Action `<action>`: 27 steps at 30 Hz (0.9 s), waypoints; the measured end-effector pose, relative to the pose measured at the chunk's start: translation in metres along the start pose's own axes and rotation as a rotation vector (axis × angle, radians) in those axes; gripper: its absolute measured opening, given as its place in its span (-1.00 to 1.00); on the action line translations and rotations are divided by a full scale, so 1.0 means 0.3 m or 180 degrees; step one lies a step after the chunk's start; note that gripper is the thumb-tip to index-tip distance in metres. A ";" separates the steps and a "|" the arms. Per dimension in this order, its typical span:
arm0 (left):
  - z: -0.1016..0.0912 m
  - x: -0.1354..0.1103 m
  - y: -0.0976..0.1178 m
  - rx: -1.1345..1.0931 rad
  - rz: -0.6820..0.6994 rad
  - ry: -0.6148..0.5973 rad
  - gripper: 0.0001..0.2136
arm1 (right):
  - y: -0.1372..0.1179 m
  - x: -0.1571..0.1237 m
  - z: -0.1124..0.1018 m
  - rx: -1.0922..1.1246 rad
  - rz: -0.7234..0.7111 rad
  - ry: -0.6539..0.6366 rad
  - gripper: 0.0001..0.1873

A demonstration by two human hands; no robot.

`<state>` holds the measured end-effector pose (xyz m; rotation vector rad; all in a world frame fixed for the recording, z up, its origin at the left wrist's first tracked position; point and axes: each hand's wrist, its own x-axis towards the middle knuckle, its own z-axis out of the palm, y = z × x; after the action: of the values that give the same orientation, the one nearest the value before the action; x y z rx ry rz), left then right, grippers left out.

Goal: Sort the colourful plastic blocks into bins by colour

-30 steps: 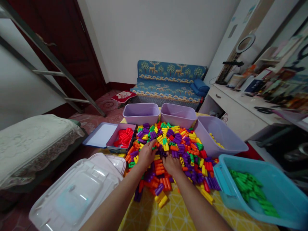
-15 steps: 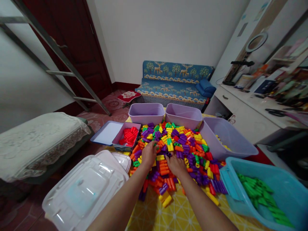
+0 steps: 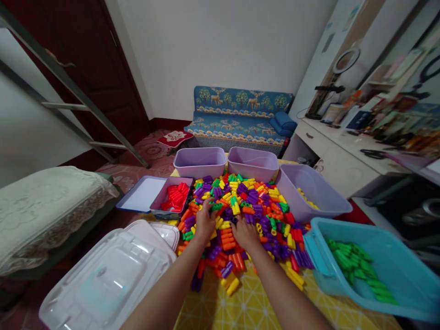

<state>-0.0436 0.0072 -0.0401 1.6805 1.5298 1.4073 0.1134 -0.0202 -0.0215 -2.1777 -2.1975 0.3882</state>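
A heap of tube-shaped plastic building blocks (image 3: pixel 228 239) in orange, purple, yellow, green and red covers the table. My left hand (image 3: pixel 205 223) is at the heap's left-centre, its thumb and fingers around a green building block (image 3: pixel 216 207). To the right, my right hand (image 3: pixel 246 233) lies low on the heap, fingers apart and pointing forward among the blocks. A purple block (image 3: pixel 233 220) is beside its thumb; some fingertips are hidden among the pieces.
Lilac bins (image 3: pixel 200 169) line the table's far side; a right-hand lilac bin (image 3: pixel 309 201) holds yellow blocks. Green blocks fill part of a teal tub (image 3: pixel 374 233) at right. Red blocks lie in an open tin (image 3: pixel 168 211) at left, above clear lids (image 3: pixel 113 279).
The whole view has shifted slightly, so things appear further left. My left fingers have parted a little and more of the green block shows. My right hand stays nearly in place.
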 end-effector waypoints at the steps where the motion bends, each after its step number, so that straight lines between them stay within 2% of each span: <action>1: -0.002 0.002 0.006 -0.0049 -0.0053 0.0024 -0.66 | -0.001 -0.001 -0.002 0.0023 0.0015 0.0017 -0.52; 5: -0.006 0.006 0.023 -0.0014 -0.0152 0.0042 -0.86 | 0.006 -0.003 -0.003 0.0170 0.0073 0.0101 -0.48; 8: -0.004 0.003 0.027 0.0249 -0.0253 -0.0031 -0.85 | 0.022 -0.001 0.006 0.0510 -0.0056 0.0295 -0.50; 13: 0.008 -0.009 0.029 0.0752 -0.0295 -0.0196 -0.80 | 0.057 -0.002 0.025 0.1630 -0.0532 0.1120 -0.55; 15: 0.012 -0.014 0.031 0.0858 -0.0277 -0.0223 -0.78 | 0.063 -0.009 0.028 0.1916 -0.0604 0.1438 -0.56; 17: 0.014 -0.017 0.034 0.0923 -0.0241 -0.0264 -0.78 | 0.058 -0.016 0.025 0.2027 -0.0629 0.1572 -0.58; 20: 0.013 -0.020 0.038 0.1026 -0.0132 -0.0354 -0.79 | 0.029 -0.013 0.009 0.1937 -0.0577 0.1516 -0.60; 23: 0.012 -0.021 0.040 0.1151 -0.0077 -0.0398 -0.78 | -0.010 0.011 -0.018 0.1696 -0.0543 0.1271 -0.63; 27: 0.014 -0.021 0.039 0.1337 -0.0120 -0.0455 -0.76 | -0.043 0.048 -0.047 0.1621 -0.0271 0.0984 -0.80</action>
<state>-0.0338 -0.0005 -0.0340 1.9289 1.8538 0.9660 0.1031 -0.0036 -0.0077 -1.7354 -1.7779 0.5015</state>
